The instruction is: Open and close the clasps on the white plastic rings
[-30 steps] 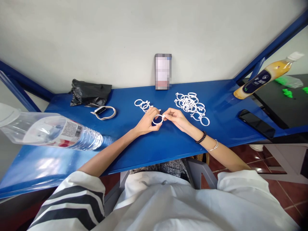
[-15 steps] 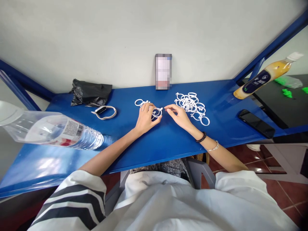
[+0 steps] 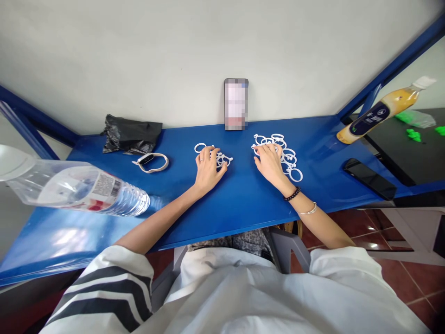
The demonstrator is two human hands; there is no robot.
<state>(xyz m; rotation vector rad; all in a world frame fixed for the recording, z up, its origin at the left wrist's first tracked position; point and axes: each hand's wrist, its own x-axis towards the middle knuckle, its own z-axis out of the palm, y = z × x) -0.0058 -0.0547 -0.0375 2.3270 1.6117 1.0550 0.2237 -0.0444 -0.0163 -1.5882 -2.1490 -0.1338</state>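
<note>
- Head view: the left hand [image 3: 207,168] lay flat on the blue worktop [image 3: 243,204], with its fingers [image 3: 212,153] spread over the small pile [image 3: 212,154] of white rings.
- A second before, both hands had held one ring up between them. That ring was now down in the small pile, under the left fingertips, and no hand held it.
- The right hand [image 3: 270,162] had moved away to the right. Its fingers [image 3: 267,149] were spread and lay on the near edge of the big pile [image 3: 283,155] of rings.
- I could not tell if the right fingers had pinched a ring yet. They looked loose, not pressed together.
- So one ring looked done and put aside, and the right hand looked to be after a new one.
- The two piles sat well apart, with bare blue worktop between them.
- A phone [image 3: 236,104] stood against the wall behind the piles.
- A white watch [image 3: 150,162] and a black bag [image 3: 130,134] lay to the left of the small pile.
- A clear bottle [image 3: 74,188] lay on its side far left.
- On the right were a dark phone [image 3: 370,178] and a bottle with yellow drink [image 3: 380,111].
</note>
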